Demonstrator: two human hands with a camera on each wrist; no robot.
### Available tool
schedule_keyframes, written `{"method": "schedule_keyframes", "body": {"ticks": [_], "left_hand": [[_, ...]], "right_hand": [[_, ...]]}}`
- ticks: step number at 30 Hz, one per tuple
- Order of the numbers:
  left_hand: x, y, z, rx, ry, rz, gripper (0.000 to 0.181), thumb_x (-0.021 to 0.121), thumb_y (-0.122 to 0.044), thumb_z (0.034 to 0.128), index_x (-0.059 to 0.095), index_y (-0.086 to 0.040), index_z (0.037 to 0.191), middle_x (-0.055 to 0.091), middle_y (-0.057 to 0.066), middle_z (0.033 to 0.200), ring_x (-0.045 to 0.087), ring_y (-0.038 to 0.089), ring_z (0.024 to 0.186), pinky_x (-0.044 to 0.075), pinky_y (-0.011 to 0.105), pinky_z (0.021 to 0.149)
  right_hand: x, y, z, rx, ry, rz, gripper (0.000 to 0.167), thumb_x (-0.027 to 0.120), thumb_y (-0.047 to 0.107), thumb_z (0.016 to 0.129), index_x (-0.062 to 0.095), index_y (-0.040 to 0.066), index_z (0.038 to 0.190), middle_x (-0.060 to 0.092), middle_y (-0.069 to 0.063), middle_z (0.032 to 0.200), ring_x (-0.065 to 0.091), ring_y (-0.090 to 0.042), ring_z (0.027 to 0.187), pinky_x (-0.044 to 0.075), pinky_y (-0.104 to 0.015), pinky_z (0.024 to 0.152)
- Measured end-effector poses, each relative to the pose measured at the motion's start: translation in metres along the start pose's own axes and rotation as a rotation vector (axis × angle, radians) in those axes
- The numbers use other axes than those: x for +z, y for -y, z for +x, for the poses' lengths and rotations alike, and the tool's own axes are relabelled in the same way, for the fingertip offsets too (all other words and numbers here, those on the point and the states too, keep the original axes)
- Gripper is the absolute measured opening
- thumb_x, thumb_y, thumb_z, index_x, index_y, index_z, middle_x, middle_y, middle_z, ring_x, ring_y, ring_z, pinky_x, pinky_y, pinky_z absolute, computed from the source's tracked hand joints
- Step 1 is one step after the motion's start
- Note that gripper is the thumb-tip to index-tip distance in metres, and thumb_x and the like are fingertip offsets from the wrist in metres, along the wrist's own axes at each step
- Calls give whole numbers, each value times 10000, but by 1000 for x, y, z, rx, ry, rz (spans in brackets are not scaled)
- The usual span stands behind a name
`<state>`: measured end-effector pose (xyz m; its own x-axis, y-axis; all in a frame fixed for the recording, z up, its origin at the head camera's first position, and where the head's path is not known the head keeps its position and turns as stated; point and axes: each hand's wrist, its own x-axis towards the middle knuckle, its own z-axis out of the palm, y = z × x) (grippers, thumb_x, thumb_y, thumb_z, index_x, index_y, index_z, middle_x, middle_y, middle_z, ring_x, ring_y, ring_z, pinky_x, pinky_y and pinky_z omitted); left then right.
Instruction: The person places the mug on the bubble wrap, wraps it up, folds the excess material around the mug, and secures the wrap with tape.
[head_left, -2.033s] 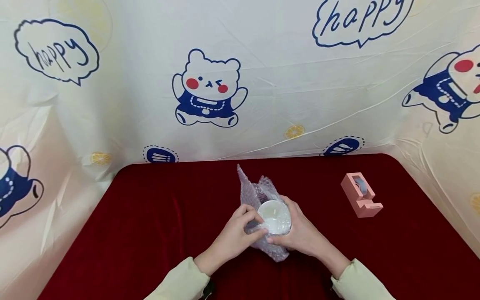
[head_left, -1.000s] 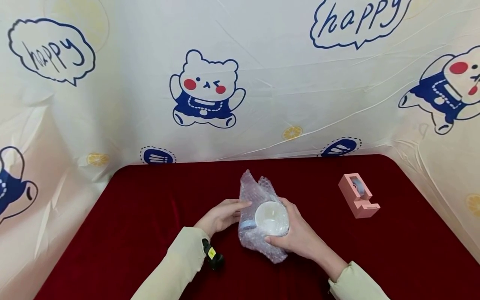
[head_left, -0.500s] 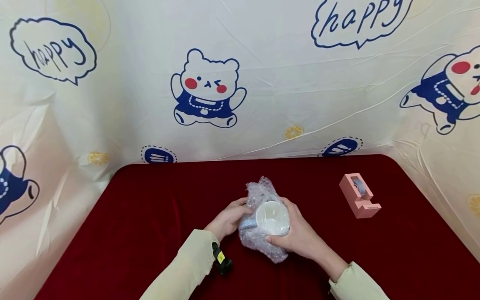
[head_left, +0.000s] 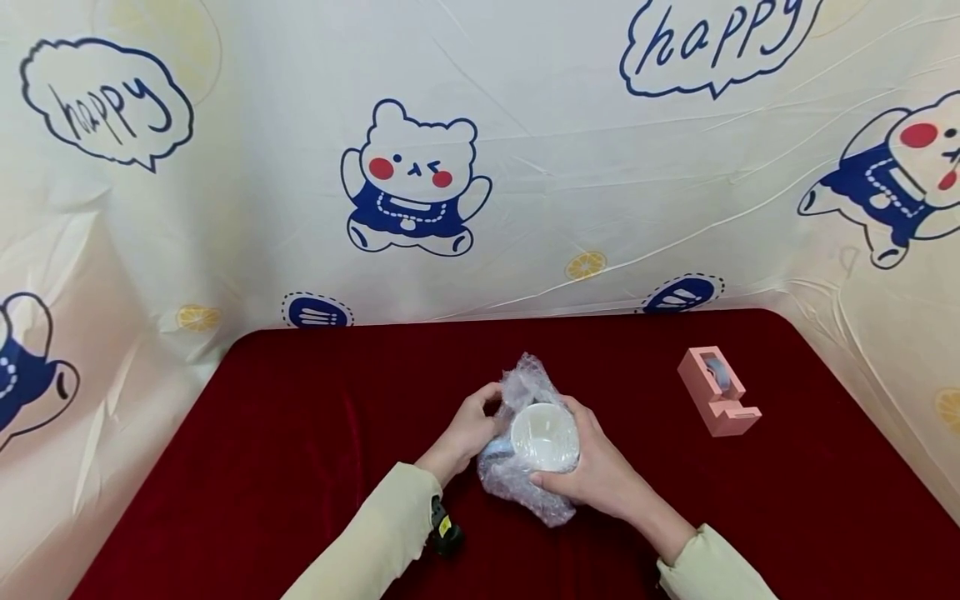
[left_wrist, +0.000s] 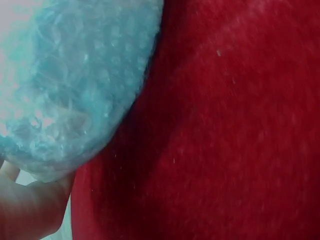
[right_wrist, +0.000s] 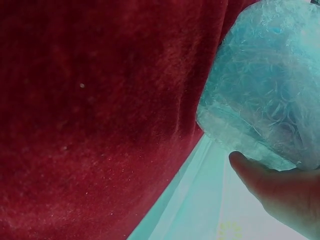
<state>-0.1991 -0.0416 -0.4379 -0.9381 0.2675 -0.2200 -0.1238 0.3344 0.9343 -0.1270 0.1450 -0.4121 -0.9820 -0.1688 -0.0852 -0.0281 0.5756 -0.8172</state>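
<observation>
A white cup (head_left: 545, 437) with a light blue handle stands mouth up, wrapped round its sides in clear bubble wrap (head_left: 517, 487). My right hand (head_left: 600, 467) grips the wrapped cup from the right, thumb at its near side. On the other side my left hand (head_left: 472, 429) holds the wrap with curled fingers near the handle; its fingertips are partly hidden by the plastic. The left wrist view shows the bubble wrap (left_wrist: 85, 75) close up above the hand (left_wrist: 35, 205). In the right wrist view the thumb of the hand (right_wrist: 285, 192) lies against the wrap (right_wrist: 270, 85).
A pink tape dispenser (head_left: 720, 392) with a roll of tape stands on the right of the dark red tablecloth (head_left: 300, 433). Behind the table hangs a white printed curtain (head_left: 555, 167). A black device (head_left: 447, 533) is strapped at the left wrist.
The left hand left the cup's near rim, went to the left of the wrap and now grips it closer in. The wrap's tall left flap has been folded down. The right hand stays on the cup.
</observation>
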Motion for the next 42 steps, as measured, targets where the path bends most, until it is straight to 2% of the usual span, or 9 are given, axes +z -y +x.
{"method": "schedule_keyframes", "body": {"ticks": [4, 9, 14, 19, 24, 28, 35, 38, 42], "left_hand": [[-1, -2, 1, 92, 45, -14, 386, 497, 138, 829, 569, -76, 1141, 588, 130, 1229, 598, 147, 919, 438, 237, 755], [0, -6, 1, 204, 34, 55, 442, 472, 196, 771, 547, -25, 1147, 659, 166, 1192, 612, 248, 1111, 482, 278, 838], [5, -14, -6, 272, -41, 179, 464, 476, 130, 850, 558, -50, 1270, 632, 156, 1258, 570, 296, 1191, 471, 440, 972], [7, -18, -12, 267, -58, 208, 433, 445, 55, 906, 567, -57, 1306, 577, 136, 1331, 517, 293, 1264, 422, 465, 1047], [2, -23, -18, 177, 48, 73, 520, 370, -20, 902, 501, -131, 1393, 492, 76, 1441, 428, 247, 1348, 347, 470, 1107], [-4, -29, -23, 158, 162, 36, 587, 321, -89, 884, 414, -189, 1455, 409, 9, 1509, 358, 203, 1387, 302, 443, 1121], [-16, -32, -24, 201, 361, 180, 602, 428, -398, 989, 203, -259, 1529, 210, -4, 1593, 232, 249, 1457, 262, 534, 1144], [-21, -34, -22, 268, 442, 287, 889, 606, -570, 858, 106, -300, 1541, 136, 14, 1610, 202, 271, 1465, 287, 563, 1123], [-20, -38, -20, 347, 515, 405, 1175, 801, -566, 660, 36, -374, 1532, 55, 46, 1615, 115, 254, 1482, 277, 554, 1123]], "right_hand": [[-1, 1, 0, -17, -4, -10, 1047, 859, 353, 661, 244, 97, 1470, 365, -192, 1428, 517, -304, 1154, 475, -429, 894], [0, 1, 0, -21, -6, -7, 1041, 856, 353, 663, 251, 90, 1468, 372, -192, 1425, 509, -300, 1167, 462, -423, 914], [-1, 1, 1, -13, 5, 3, 1042, 853, 352, 671, 243, 93, 1475, 363, -189, 1431, 509, -293, 1158, 465, -415, 901], [0, 2, 1, -4, 13, 13, 1037, 851, 349, 673, 241, 102, 1475, 358, -192, 1424, 513, -298, 1149, 474, -427, 891], [0, 2, 1, -1, 8, 9, 1037, 852, 350, 671, 245, 95, 1472, 361, -198, 1421, 523, -299, 1133, 483, -425, 878], [0, 2, 0, 15, 2, 5, 1041, 852, 348, 670, 240, 97, 1474, 362, -182, 1424, 527, -286, 1119, 483, -408, 873], [1, 1, 0, 15, 6, 18, 1041, 848, 335, 676, 235, 92, 1481, 359, -185, 1429, 529, -288, 1115, 492, -396, 857], [1, 0, 1, 1, 4, 16, 1033, 845, 337, 678, 240, 83, 1476, 361, -197, 1423, 527, -299, 1126, 496, -402, 859], [1, 0, 1, -19, -4, 9, 1047, 847, 341, 668, 238, 62, 1472, 355, -217, 1425, 510, -330, 1173, 481, -449, 905]]}}
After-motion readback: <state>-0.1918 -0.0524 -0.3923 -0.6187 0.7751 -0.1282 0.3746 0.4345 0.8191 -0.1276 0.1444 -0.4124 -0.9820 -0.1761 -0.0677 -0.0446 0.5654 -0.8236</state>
